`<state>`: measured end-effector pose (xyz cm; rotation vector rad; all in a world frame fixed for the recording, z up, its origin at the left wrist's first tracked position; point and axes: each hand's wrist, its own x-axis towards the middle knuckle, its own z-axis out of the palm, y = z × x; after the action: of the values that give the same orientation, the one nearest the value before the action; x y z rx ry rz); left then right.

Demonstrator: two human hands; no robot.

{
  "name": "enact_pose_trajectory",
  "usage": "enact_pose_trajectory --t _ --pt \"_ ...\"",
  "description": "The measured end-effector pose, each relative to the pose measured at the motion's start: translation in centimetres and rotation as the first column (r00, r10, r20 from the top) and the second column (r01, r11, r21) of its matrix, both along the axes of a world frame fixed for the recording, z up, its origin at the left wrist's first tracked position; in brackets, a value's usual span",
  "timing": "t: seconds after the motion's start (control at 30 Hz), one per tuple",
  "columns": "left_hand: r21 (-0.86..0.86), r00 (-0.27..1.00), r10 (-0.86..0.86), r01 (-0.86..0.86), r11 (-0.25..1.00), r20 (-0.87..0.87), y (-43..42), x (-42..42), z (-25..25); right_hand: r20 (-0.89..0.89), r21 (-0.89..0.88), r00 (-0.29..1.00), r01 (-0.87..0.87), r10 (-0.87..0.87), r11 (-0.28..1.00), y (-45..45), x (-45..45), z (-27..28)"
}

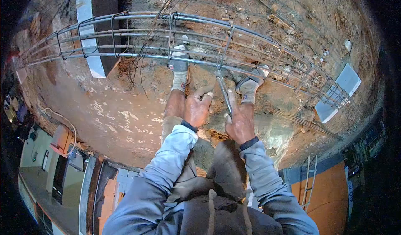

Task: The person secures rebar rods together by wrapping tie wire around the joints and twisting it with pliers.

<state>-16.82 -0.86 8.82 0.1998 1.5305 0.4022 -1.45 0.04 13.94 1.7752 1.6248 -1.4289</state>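
Note:
A long rebar cage (196, 61) of steel bars and square stirrups stretches across the view in front of my feet. My right hand (241, 124) is closed around the handles of a pair of pincers (224, 91). The head of the pincers is at the nearest bar, close to a stirrup; whether it grips a wire there is too small to tell. My left hand (198, 109) is just left of the pincers, its fingers curled in. What it holds, if anything, I cannot make out.
Loose tie wires (144, 51) hang over the cage left of my feet. A pale board (90, 34) lies under its left part, another light block (338, 94) under its right end. Thin rods (309, 123) lie on the dirt at right. A ladder (309, 180) stands behind.

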Motion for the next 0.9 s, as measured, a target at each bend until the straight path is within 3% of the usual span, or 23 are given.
enact_pose_trajectory --t 0.07,0.1,0.13,0.17,0.2,0.23,0.3,0.33,0.37,0.43,0.47,0.5,0.53,0.57,0.6,0.63,0.67,0.7,0.73,0.77,0.8,0.83,0.9 --pt "0.033 0.999 -0.006 0.008 0.999 -0.05 -0.7 -0.4 -0.4 -0.119 -0.144 0.968 0.201 -0.219 0.969 -1.0 0.0 -0.6" --pt "0.065 0.995 -0.012 0.019 0.998 -0.099 -1.1 -0.5 -0.7 -0.121 -0.145 0.968 0.204 -0.222 0.968 -1.7 0.3 -1.0" --pt "0.068 0.995 -0.016 0.023 0.997 -0.101 -1.3 -0.4 -1.0 -0.156 -0.6 0.698 0.495 -0.699 0.628 -2.5 0.9 -1.7" --pt "0.101 0.995 -0.012 0.021 0.995 -0.096 -1.5 0.0 -1.5 0.072 -0.891 0.275 0.451 -0.959 0.062 -3.3 1.2 -2.4" --pt "0.132 0.996 -0.007 0.019 0.991 -0.092 -1.5 0.4 -1.9 0.163 -0.978 -0.165 0.106 -0.973 -0.182 -4.3 1.3 -2.7" --pt "0.134 0.996 -0.01 0.022 0.991 -0.093 -1.1 0.8 -2.4 0.162 -0.978 -0.167 0.104 -0.972 -0.181 -5.4 1.2 -3.1" --pt "-0.011 0.954 0.019 -0.016 1.0 0.298 0.1 1.5 -3.6 0.203 -0.979 -0.256 -0.056 -0.945 -0.195 -6.8 0.5 -3.4" --pt "-0.263 0.873 0.218 -0.108 0.959 0.436 0.9 2.3 -3.7 0.222 -0.975 -0.224 -0.028 -0.949 -0.221 -7.0 0.5 -3.2" --pt "-0.266 0.873 0.217 -0.105 0.958 0.436 0.8 2.6 -3.6 0.224 -0.974 -0.227 -0.028 -0.948 -0.224 -7.1 0.6 -3.1" --pt "-0.33 0.827 0.357 -0.222 0.917 0.435 0.4 3.2 -3.3 0.21 -0.945 -0.017 0.252 -0.978 -0.207 -5.9 0.5 -2.2" --pt "-0.271 0.89 0.249 -0.15 0.951 0.382 0.4 3.2 -3.4 0.144 -0.958 0.066 0.257 -0.987 -0.123 -5.8 0.9 -2.3" --pt "-0.274 0.891 0.256 -0.157 0.949 0.374 0.3 3.6 -3.4 0.148 -0.96 0.072 0.251 -0.986 -0.126 -7.4 0.4 -2.6" --pt "-0.156 0.986 -0.143 0.155 0.976 0.081 0.4 4.3 -3.7 -0.048 -0.777 0.374 0.568 -0.926 0.27 -10.0 -0.5 -3.5" --pt "-0.145 0.833 -0.496 0.475 0.868 -0.245 0.6 4.8 -3.9 -0.089 -0.394 0.673 0.653 -0.734 0.646 -11.2 -1.4 -4.0" --pt "-0.084 0.821 -0.459 0.46 0.884 -0.341 0.6 5.1 -3.5 0.039 -0.386 0.67 0.694 -0.741 0.607 -8.5 -2.2 -2.0" --pt "-0.081 0.819 -0.465 0.466 0.881 -0.337 0.9 5.0 -2.8 0.042 -0.383 0.665 0.7 -0.746 0.603 -7.7 -1.9 -1.3" --pt "-0.023 0.888 -0.386 0.393 0.919 -0.249 1.0 4.3 -1.9 0.078 -0.68 0.354 0.703 -0.932 0.21 -7.2 -1.5 -0.8" --pt "0.029 0.94 -0.301 0.309 0.951 -0.16 1.1 3.5 -1.3 0.227 -0.859 0.028 0.476 -0.974 -0.187 -6.9 -1.0 -0.6" --pt "0.055 0.981 -0.194 0.192 0.98 0.029 0.7 2.8 -1.7 0.48 -0.87 -0.273 -0.027 -0.834 -0.492 -7.5 0.2 -1.1" --pt "0.06 0.979 -0.202 0.2 0.978 0.028 0.8 2.9 -1.9 0.475 -0.873 -0.28 -0.031 -0.834 -0.487 -7.7 0.1 -1.2" --pt "-0.128 0.97 0.06 -0.03 0.991 0.234 1.9 3.2 -1.2 0.443 -0.893 -0.275 -0.06 -0.853 -0.445 -7.6 0.0 -1.3" --pt "-0.355 0.861 0.349 -0.215 0.91 0.371 2.3 3.6 -0.7 0.415 -0.909 -0.269 -0.086 -0.869 -0.408 -7.6 0.0 -1.1" --pt "-0.443 0.833 0.44 -0.273 0.854 0.336 1.4 3.9 -2.2 0.388 -0.914 -0.223 0.027 -0.894 -0.404 -6.3 0.3 -0.5"
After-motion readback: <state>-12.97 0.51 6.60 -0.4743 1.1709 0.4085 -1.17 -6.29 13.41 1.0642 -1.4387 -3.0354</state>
